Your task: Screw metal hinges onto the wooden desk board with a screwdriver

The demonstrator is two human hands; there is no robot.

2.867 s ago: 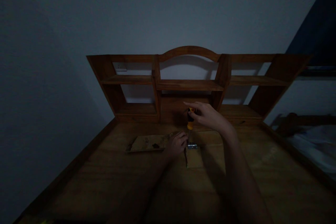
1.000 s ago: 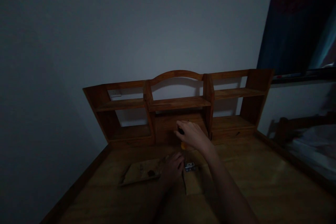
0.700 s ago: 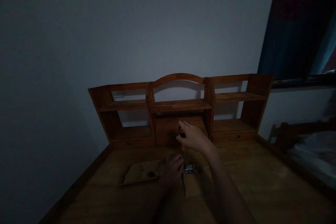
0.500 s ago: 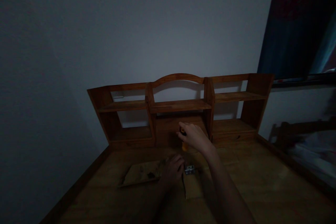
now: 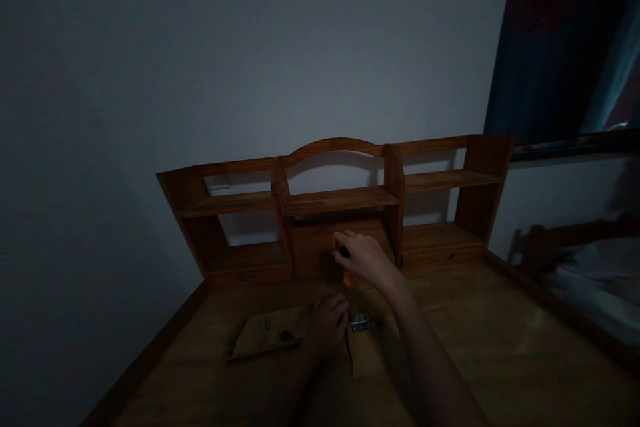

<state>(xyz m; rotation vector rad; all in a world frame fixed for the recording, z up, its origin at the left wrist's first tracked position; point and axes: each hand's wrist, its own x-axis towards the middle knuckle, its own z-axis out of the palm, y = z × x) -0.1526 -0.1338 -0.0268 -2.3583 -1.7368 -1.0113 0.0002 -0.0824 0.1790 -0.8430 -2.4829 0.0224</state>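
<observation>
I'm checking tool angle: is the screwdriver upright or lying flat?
Roughly upright: the right hand grips the screwdriver at its top, and the shaft points down toward the metal piece.

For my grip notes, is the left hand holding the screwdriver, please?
No, the right hand grips the screwdriver; the left hand is lower, beside the metal piece.

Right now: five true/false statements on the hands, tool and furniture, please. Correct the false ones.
1. The right hand grips a screwdriver. True.
2. The screwdriver lies flat. False: it is held roughly upright.
3. A metal fitting is beside the left hand. True.
4. The metal fitting is left of that hand. False: it is to its right.
5. Wooden shelves stand at the back of the desk. True.
</observation>
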